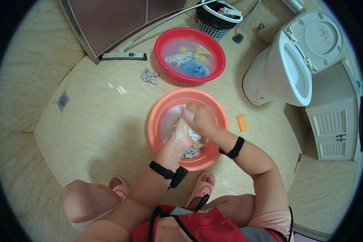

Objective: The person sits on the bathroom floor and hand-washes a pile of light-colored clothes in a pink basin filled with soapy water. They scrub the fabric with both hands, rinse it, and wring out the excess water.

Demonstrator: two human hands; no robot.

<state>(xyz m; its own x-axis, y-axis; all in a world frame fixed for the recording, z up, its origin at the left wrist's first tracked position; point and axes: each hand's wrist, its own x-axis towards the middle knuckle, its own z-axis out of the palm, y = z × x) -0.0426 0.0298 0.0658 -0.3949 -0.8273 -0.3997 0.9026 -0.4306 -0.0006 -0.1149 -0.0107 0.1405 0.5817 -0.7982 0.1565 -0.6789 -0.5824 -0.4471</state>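
My two hands are together over the orange basin, which stands on the floor before me with cloudy, whitish water in it. A wet white cloth is bunched between them. My left hand is wet and closed on it, its fingers partly covered by cloth and by the other hand. Above and to the right, my right hand grips the cloth in a fist, slightly blurred. Beneath them, a grey-and-white striped cloth lies at the basin's near side.
Behind stands a red basin with white, yellow and blue laundry soaking. A crumpled grey cloth lies to its left. An orange bar lies right of my basin. Further off are a toilet, a waste bin, a brush and a floor mop.
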